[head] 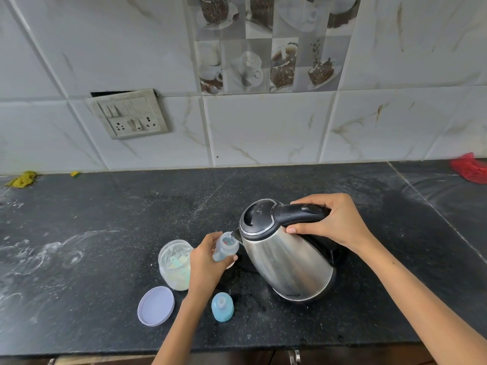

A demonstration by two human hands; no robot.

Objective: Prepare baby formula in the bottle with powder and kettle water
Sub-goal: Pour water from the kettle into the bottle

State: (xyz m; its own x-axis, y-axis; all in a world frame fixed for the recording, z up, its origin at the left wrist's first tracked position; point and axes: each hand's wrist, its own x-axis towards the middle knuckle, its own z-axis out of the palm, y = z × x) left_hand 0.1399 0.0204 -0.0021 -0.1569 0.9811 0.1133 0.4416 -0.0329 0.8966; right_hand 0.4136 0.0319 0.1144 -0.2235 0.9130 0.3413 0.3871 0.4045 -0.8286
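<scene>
Tilting the steel electric kettle (287,259) toward our left, we hold its black handle (303,212) in our right hand (332,222), fingers curled over the top and thumb pressed along the near side. The kettle's spout (235,234) meets the open mouth of the baby bottle (225,247), which our left hand (208,262) grips around its body, leaning it toward the spout. We cannot tell how much water is in the bottle.

Just to the left of that hand stands the open glass jar of formula powder (175,264), with a pale blue scoop (180,264) resting inside it. Its lilac lid (156,306) lies flat on the dark speckled table (105,219), near the jar and toward us. The bottle's blue teat cap (222,306) lies on the table between the lid and the kettle's base, close to our left forearm.

White smears mark the table on the left. A yellow-green cloth (23,179) sits at the far left edge by the tiled wall (263,127), a red item (470,169) lies at the far right, and a switchboard with sockets (130,114) is fixed to the wall.
</scene>
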